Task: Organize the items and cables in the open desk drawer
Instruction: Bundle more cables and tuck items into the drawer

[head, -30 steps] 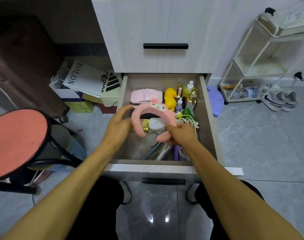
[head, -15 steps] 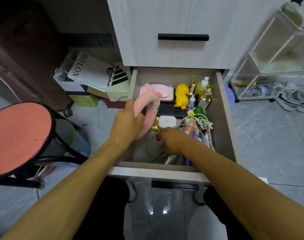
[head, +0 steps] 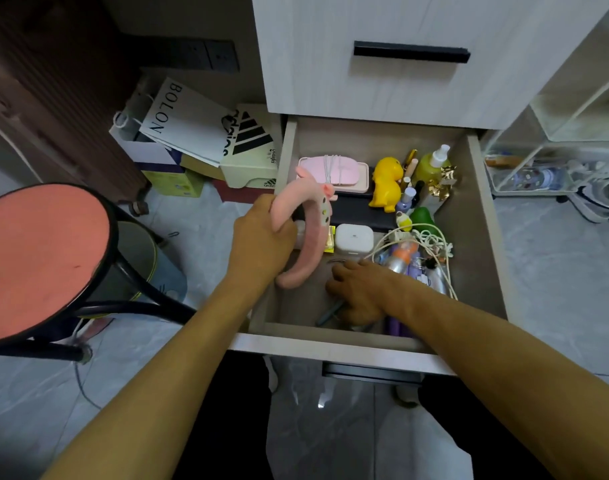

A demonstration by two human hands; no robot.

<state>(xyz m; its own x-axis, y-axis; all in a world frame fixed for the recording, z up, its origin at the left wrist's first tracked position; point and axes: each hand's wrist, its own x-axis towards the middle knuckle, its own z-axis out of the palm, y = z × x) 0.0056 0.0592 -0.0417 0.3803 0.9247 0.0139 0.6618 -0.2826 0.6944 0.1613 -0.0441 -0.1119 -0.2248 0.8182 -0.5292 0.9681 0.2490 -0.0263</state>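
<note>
Two hands work inside the open drawer. Nearest, the right hand lies low over a dark pen-like thing at the front; whether its fingers grip anything I cannot tell. Just beyond, the left hand grips a pink headband, lifted by one arm; it looks soft, light and springy, best held mid-band. Farther right, loose white cables lie tangled and would likely snag on neighbours.

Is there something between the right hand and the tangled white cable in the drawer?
Nothing visible blocks it. The right hand lies low in the drawer, and the white cable sits just behind it, over bottles, with open space between. The left hand holds the pink headband aside.
</note>
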